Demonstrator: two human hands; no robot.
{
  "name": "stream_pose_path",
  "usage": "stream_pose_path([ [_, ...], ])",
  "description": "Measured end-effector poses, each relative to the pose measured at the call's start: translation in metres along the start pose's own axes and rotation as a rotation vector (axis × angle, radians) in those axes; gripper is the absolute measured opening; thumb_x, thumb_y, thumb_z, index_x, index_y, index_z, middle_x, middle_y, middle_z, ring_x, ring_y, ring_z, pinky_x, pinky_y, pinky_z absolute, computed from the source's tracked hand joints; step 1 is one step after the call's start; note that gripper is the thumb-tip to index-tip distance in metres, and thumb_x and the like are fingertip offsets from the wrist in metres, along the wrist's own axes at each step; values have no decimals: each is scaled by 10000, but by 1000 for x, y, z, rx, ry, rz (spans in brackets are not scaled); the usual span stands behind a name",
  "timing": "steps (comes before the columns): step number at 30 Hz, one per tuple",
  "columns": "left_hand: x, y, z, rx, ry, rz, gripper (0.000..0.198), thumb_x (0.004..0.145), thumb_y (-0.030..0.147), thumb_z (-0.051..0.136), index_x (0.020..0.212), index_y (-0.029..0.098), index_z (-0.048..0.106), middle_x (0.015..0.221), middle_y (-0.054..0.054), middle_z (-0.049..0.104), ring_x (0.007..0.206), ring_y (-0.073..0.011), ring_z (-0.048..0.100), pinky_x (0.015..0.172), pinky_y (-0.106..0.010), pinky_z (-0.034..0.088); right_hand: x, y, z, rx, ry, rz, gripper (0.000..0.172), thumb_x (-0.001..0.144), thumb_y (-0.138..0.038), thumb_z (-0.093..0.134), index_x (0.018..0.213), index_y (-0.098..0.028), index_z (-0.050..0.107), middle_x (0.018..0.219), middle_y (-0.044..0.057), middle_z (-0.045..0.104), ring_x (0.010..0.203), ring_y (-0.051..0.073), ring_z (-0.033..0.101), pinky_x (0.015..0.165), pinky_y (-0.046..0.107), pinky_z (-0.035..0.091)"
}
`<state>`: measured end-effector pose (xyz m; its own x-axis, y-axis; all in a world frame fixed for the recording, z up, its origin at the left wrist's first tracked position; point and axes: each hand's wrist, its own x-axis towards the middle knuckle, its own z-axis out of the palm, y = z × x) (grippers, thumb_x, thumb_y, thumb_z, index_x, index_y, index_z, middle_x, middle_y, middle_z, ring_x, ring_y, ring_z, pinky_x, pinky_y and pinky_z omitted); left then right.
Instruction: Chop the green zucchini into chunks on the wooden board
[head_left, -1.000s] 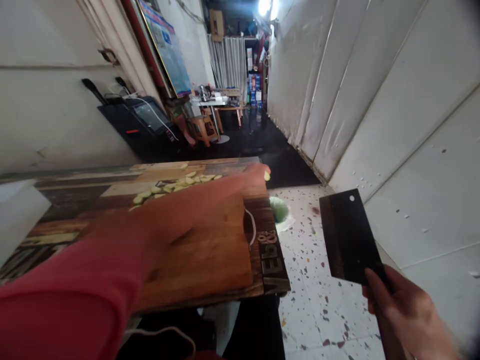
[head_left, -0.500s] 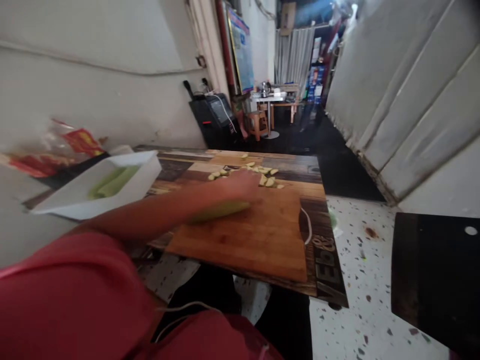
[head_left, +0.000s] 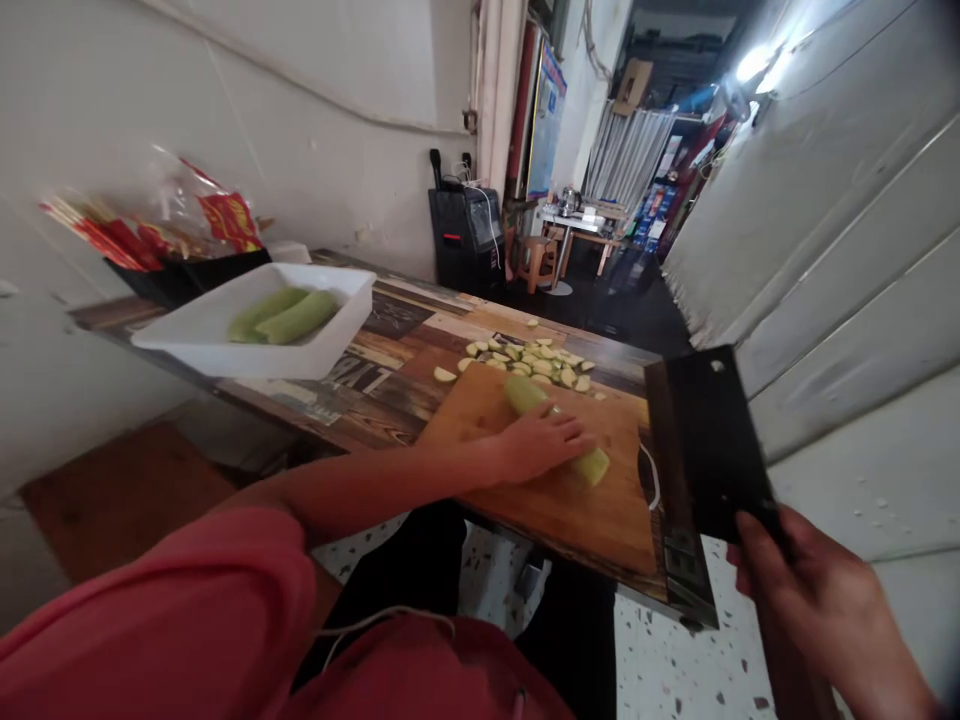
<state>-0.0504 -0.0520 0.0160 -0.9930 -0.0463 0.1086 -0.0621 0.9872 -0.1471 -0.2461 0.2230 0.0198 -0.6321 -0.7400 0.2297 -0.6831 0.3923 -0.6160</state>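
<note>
On the wooden cutting board lies a pale green zucchini, its near right end cut off flat. My left hand is laid over its middle with the fingers curled round it, hiding that part. Off the right edge of the board, my right hand grips a cleaver by its handle. The broad dark blade is raised, apart from the zucchini. Beyond the board's far edge, several cut zucchini pieces are heaped on the table.
A white plastic tray on the left of the wood-patterned table holds two whole zucchinis. Behind it, a black holder carries red-wrapped packets. A black speaker stands past the table's far end. A pale wall runs along the right.
My left hand has moved from near the cut pieces back onto the zucchini, which now lies turned differently. The cleaver has come up, and my right hand is now in view. The view has shifted.
</note>
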Motion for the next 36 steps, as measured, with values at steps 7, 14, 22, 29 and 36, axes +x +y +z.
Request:
stream_pose_path([
  [7,-48,-5,22,-147,112,-47,589,1004,327,619,1576,294,482,1718,-179,300,1616,-411,222,1257,-605,296,44,-88,13,-62,-158,-126,325,870,-554,442,672,-297,466,477,12,601,402,199,578,467,335,424],
  [14,-52,-5,10,-274,201,-251,697,1003,624,533,1461,99,535,1575,-237,495,1530,-362,408,1279,-507,321,61,-121,15,-260,-221,-183,305,842,-545,377,657,-307,427,492,40,592,449,220,571,512,358,386],
  [22,-42,-3,22,-316,267,-389,947,935,789,526,1505,38,438,1651,-283,392,1596,-373,297,1321,-493,262,58,-124,15,-259,-267,-155,308,853,-527,387,661,-299,468,477,36,611,444,218,589,506,348,399],
  [29,-42,-2,34,-273,249,-461,1154,896,886,418,1611,-11,289,1672,-344,300,1578,-446,304,1268,-532,276,64,-136,21,-283,-343,-146,306,877,-483,376,640,-299,435,506,45,633,462,219,610,506,343,405],
  [36,-42,-2,31,-318,239,-425,1167,898,893,396,1597,-35,291,1672,-353,285,1603,-421,250,1298,-512,242,76,-151,23,-319,-352,-178,255,848,-448,378,652,-298,441,534,61,636,496,236,618,545,357,429],
])
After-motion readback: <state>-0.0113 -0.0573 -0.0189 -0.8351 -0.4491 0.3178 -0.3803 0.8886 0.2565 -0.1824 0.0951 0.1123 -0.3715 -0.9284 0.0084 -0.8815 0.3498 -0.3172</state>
